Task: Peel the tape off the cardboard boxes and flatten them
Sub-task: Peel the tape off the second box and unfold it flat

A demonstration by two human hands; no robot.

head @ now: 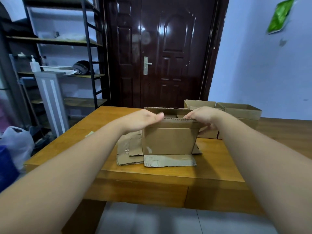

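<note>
On flattened cardboard [128,157], left hand [143,119] presses, right hand [203,117] grips an open box [168,141]

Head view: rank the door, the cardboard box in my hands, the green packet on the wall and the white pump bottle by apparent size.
1. door
2. cardboard box
3. green packet
4. pump bottle
The cardboard box is nearest the camera, which enlarges it, yet no two look alike.

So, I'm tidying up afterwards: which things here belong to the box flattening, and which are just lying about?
Job: upright brown cardboard box, flattened brown cardboard pile, open brown cardboard boxes behind.
Lying about: white plastic bag, white pump bottle, dark rounded helmet.
</note>
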